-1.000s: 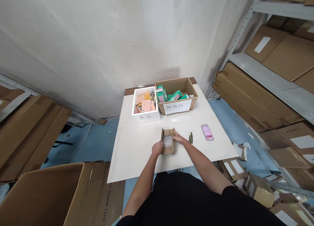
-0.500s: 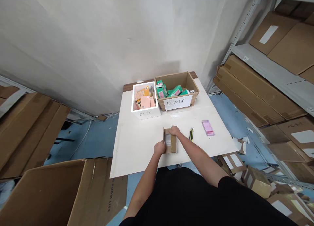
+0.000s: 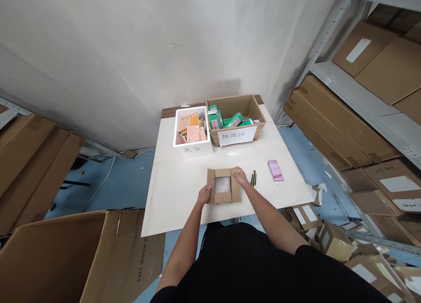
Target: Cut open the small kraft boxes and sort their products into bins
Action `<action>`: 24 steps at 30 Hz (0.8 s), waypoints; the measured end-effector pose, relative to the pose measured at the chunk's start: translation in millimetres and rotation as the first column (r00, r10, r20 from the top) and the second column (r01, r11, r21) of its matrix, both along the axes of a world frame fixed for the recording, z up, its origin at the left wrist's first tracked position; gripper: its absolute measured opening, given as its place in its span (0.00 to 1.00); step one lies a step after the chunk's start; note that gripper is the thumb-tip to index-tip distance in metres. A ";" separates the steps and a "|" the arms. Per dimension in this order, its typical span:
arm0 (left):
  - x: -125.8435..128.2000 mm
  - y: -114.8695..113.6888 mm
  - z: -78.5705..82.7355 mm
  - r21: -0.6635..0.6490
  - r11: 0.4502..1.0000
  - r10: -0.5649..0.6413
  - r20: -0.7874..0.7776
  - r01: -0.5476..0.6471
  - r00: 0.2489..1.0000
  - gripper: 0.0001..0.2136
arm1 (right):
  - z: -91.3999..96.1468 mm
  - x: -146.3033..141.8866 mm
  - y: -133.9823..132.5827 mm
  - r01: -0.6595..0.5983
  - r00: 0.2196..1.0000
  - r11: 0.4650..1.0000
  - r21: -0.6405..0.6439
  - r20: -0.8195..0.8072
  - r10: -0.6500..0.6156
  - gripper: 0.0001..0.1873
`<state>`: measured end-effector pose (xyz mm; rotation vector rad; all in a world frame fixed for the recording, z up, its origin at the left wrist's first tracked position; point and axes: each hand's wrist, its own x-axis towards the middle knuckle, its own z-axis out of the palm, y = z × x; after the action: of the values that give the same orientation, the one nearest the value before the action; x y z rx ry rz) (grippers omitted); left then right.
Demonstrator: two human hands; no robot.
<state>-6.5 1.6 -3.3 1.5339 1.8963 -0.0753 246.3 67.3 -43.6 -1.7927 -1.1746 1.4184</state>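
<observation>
A small cardboard box (image 3: pixel 223 197) lies on the white table in front of me, its flaps folded outward. Something pale and shiny (image 3: pixel 222 184), perhaps plastic wrapping, shows inside it. My left hand (image 3: pixel 205 194) is closed on the box's left flap. On the other side, my right hand (image 3: pixel 241 177) grips the upper part of the right flap, its thumb resting on top. Just right of that hand lie black and yellow utility knives (image 3: pixel 253 178). Further right is a pink item (image 3: pixel 275 170), blurred out by pixels.
At the table's (image 3: pixel 171 184) back stand a white foam box (image 3: pixel 194 150) with orange and pink packets and a cardboard carton (image 3: pixel 259 132) with green boxes. A large open carton (image 3: pixel 112 250) is at lower left. Shelves (image 3: pixel 362 92) of cartons line the right.
Both side flaps of the small box have been spread outward, and its opening shows wider. My left hand has moved left and my right hand slightly right. The camera view has shifted a little.
</observation>
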 end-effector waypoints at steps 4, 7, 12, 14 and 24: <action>10.8 -8.6 -9.8 0.061 0.984 0.170 -0.024 -0.168 0.985 0.27 | -8.9 8.2 -30.7 0.056 0.939 0.990 0.133 0.329 -0.097 0.37; 20.7 -10.6 -10.1 0.262 0.951 0.190 -0.064 -0.167 0.980 0.23 | -4.6 1.1 -34.6 -0.200 0.861 0.944 0.261 0.507 0.042 0.20; 29.4 -9.2 -5.8 0.265 0.904 -0.335 -0.044 0.334 0.941 0.17 | 7.4 -11.5 -33.2 -0.503 0.730 0.828 0.247 0.634 0.255 0.16; 29.9 -13.0 -5.4 0.240 0.896 -0.383 -0.008 0.374 0.924 0.15 | 10.4 -10.9 -35.8 -0.538 0.700 0.809 0.239 0.662 0.270 0.18; 6.9 -40.9 -0.7 0.125 0.917 -0.399 0.287 0.379 0.871 0.17 | 22.5 -15.5 6.4 -0.551 0.645 0.830 0.085 0.675 0.359 0.47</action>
<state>0.4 -39.3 -3.9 1.8369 1.3390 0.0455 230.8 73.6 -21.1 -1.8879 -2.2111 0.7782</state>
